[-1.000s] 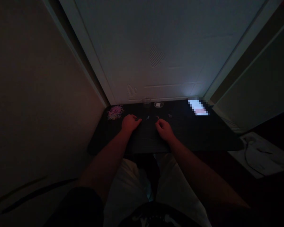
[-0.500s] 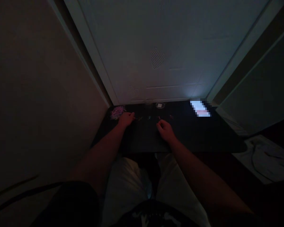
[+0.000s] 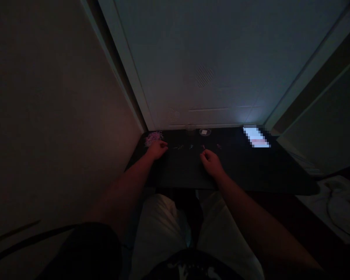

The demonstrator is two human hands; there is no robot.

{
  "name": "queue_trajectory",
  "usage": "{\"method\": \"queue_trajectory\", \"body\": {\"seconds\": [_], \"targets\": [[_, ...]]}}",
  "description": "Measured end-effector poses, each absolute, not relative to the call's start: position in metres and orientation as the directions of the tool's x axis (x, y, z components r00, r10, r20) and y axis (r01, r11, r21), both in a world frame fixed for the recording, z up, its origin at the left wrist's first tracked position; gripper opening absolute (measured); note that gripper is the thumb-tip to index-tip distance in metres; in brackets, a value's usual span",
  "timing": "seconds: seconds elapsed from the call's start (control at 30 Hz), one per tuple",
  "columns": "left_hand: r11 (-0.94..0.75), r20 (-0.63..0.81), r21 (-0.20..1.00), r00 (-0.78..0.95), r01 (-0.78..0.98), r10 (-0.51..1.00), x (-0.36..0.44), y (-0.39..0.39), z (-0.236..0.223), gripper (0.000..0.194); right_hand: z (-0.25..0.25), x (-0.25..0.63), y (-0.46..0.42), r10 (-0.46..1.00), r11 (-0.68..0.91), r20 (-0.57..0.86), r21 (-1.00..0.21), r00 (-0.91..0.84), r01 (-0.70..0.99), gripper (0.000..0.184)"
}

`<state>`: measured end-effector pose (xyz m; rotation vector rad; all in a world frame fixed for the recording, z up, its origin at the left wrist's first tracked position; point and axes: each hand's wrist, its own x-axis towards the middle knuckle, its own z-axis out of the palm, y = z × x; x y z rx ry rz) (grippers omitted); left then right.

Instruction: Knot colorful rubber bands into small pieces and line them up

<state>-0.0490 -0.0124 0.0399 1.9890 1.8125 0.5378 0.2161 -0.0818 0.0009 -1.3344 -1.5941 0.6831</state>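
The room is very dark. My left hand (image 3: 157, 149) rests on the dark table (image 3: 251, 171) right beside a pile of small pink and pale bits (image 3: 153, 137) at the far left corner. Its fingers look loosely curled; I cannot tell if they hold anything. My right hand (image 3: 211, 161) lies near the table's middle, fingers curled, just behind a row of tiny coloured pieces (image 3: 191, 147). Whether it pinches one of them is too dim to see.
A lit, blurred screen (image 3: 256, 137) glows at the table's far right. A small round dish (image 3: 204, 132) stands by the white door (image 3: 210, 70) behind the table. A wall runs along the left. Pale cloth (image 3: 338, 206) lies low right.
My left hand has slid from the table's middle out left to the pink pile. The right hand has stayed about where it was. The view has shifted a little.
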Motion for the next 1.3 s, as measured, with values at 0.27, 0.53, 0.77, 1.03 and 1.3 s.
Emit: {"method": "queue_trajectory", "body": {"seconds": [0.27,0.53,0.77,1.03,1.3], "targets": [[-0.115,0.092,0.245,0.095,0.963,0.991,-0.006,-0.009,0.035,0.025,0.000,0.214,-0.081,0.959,0.248,0.283,-0.838,-0.002,0.486,0.021],[-0.045,0.003,0.348,0.047,0.936,0.999,0.005,-0.002,0.036,0.027,-0.003,0.216,-0.079,0.961,0.246,0.275,-0.849,-0.005,0.467,0.021],[-0.155,0.119,0.439,0.114,0.885,0.986,-0.018,-0.017,0.030,0.033,0.001,0.215,-0.083,0.966,0.230,0.258,-0.846,-0.009,0.480,0.022],[0.023,0.325,0.295,-0.123,0.955,0.938,-0.076,-0.046,0.008,0.037,0.002,0.216,-0.084,0.962,0.244,0.271,-0.828,-0.021,0.506,0.023],[-0.053,0.310,0.250,-0.028,0.967,0.950,-0.097,-0.024,0.021,0.034,0.002,0.215,-0.085,0.970,0.217,0.244,-0.831,-0.014,0.512,0.021]]}}
